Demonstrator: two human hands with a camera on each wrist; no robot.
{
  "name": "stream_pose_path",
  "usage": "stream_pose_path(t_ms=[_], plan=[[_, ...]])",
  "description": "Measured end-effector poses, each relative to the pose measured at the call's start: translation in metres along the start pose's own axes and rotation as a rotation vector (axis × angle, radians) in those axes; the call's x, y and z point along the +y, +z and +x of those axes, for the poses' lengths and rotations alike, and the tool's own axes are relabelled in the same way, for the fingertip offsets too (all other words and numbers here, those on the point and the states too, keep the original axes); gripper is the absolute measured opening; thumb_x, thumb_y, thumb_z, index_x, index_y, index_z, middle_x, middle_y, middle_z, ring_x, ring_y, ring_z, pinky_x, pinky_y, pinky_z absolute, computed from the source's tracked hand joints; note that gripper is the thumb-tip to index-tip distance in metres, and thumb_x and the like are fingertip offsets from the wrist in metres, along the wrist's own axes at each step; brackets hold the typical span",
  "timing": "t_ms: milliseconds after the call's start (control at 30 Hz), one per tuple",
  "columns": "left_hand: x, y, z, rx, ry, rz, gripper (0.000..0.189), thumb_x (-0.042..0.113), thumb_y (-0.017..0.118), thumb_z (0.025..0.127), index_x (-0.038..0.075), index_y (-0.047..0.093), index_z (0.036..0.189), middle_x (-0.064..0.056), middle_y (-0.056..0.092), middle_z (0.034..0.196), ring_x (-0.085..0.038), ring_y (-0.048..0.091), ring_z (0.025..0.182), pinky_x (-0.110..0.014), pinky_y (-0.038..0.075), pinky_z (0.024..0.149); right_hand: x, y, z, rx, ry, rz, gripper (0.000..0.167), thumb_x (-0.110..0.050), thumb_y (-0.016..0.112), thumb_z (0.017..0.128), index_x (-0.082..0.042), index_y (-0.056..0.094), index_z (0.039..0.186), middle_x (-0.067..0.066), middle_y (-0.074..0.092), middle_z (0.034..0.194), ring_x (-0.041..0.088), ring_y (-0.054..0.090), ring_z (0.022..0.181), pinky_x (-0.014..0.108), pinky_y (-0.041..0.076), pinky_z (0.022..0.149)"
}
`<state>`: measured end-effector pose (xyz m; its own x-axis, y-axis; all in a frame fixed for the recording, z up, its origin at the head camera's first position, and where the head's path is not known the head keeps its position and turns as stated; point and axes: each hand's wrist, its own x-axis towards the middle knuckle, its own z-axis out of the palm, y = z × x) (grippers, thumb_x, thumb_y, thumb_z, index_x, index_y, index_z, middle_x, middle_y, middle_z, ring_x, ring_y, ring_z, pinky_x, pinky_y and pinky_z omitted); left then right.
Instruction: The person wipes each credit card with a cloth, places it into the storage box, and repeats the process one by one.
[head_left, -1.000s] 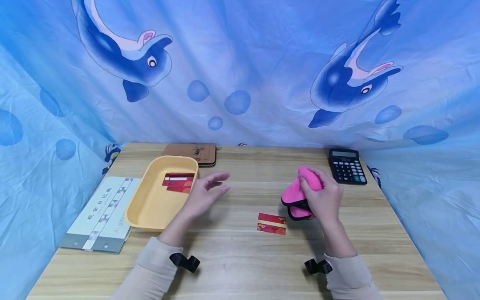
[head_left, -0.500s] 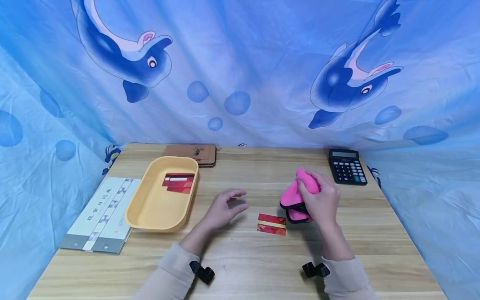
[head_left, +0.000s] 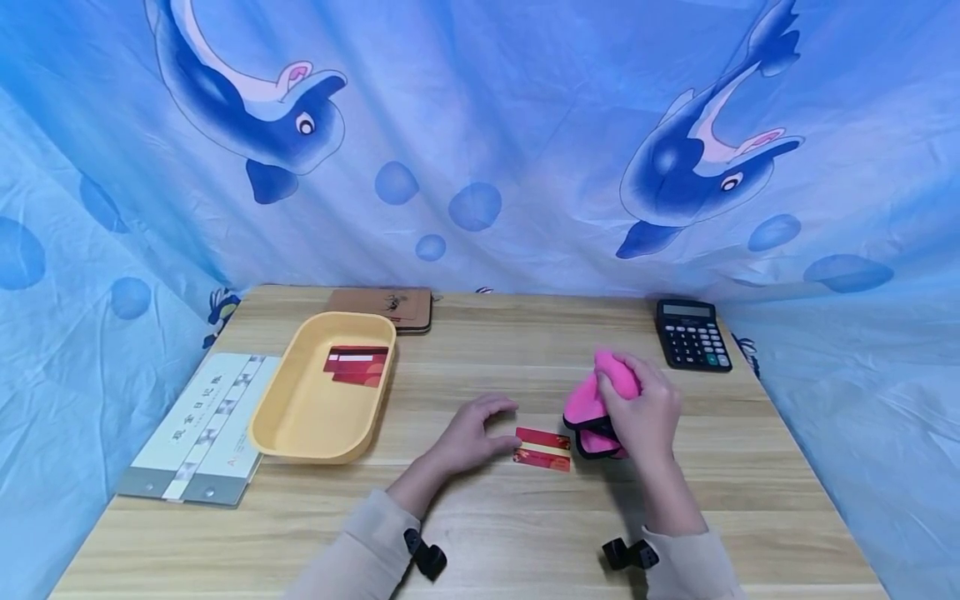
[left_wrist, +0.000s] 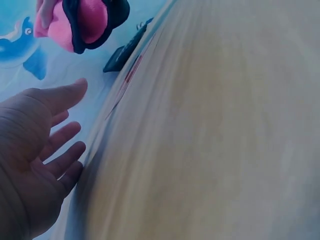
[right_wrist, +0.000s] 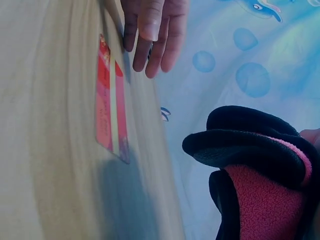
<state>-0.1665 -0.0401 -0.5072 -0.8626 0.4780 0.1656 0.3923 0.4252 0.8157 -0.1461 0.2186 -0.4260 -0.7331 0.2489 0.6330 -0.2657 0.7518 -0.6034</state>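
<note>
Two hands work over the wooden table [head_left: 480, 508]. Head view: the left hand [head_left: 474, 435], which a second ago hovered beside the yellow tray [head_left: 296, 437], has crossed rightward and now rests with relaxed, lightly bent fingers at the left edge of the loose red card [head_left: 543, 448], holding nothing; whether the fingertips touch the card cannot be told here. This suggests the card on the table is the next thing to be handled. The right hand [head_left: 641, 412] grips the pink cloth [head_left: 585, 400], bunched and dark-edged, just right of the card, much as before. Red cards [head_left: 356, 365] lie in the far part of the tray; a booklet [head_left: 202, 425] sits to its left, a brown folder [head_left: 384, 307] behind it, a calculator [head_left: 692, 333] at far right. Left wrist view: the palm is spread with fingers [left_wrist: 62, 137] straight and empty, a fact the head view leaves unclear; the pink cloth appears above, but motion blur reduces the card to a thin red streak. Right wrist view: the card's red face with its pale band is plain, the left fingertips sit at its end, seemingly on the table just short of it, and the cloth's black rim fills the corner; the right hand itself shows only as a sliver.
</note>
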Motion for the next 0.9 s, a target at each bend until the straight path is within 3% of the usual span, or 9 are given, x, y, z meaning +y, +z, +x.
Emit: stream_pose_path(t_ms=[200,433,633,900], plan=[[0.002,0.006,0.002,-0.028,0.012,0.036,0.059,0.022,0.085,0.083,0.004,0.063,0.134,-0.009,0.062,0.136,-0.027,0.054,0.130,-0.043,0.040,0.115,0.003,-0.002,-0.006,-0.011,-0.014,-0.010,0.034,-0.010,0.086,0.079,-0.001,0.076,0.111,0.017,0.075,0.106,0.035,0.070,0.099,0.053,0.058,0.083],[0.004,0.012,0.005,-0.062,0.087,0.203,0.063,0.030,0.088,0.081,0.005,0.065,0.133,-0.007,0.064,0.135,-0.025,0.055,0.129,-0.043,0.040,0.113,0.004,-0.003,-0.013,-0.016,-0.021,-0.005,0.035,-0.011,0.087,0.079,-0.001,0.076,0.110,0.017,0.075,0.103,0.035,0.071,0.095,0.050,0.057,0.078],[0.009,0.011,0.003,-0.065,0.081,0.233,0.053,0.026,0.087,0.081,0.007,0.069,0.128,-0.005,0.068,0.129,-0.024,0.057,0.125,-0.043,0.042,0.110,0.006,-0.005,-0.016,-0.008,0.000,0.004,0.036,-0.010,0.089,0.077,-0.001,0.076,0.109,0.019,0.075,0.104,0.037,0.071,0.097,0.051,0.057,0.080],[0.008,0.011,0.003,-0.119,0.084,0.277,0.063,0.034,0.090,0.077,0.016,0.068,0.133,0.001,0.067,0.130,-0.019,0.056,0.125,-0.044,0.039,0.110,0.006,-0.007,-0.014,0.000,0.022,0.001,0.035,-0.009,0.087,0.078,-0.001,0.076,0.110,0.018,0.075,0.105,0.037,0.071,0.097,0.053,0.058,0.079]])
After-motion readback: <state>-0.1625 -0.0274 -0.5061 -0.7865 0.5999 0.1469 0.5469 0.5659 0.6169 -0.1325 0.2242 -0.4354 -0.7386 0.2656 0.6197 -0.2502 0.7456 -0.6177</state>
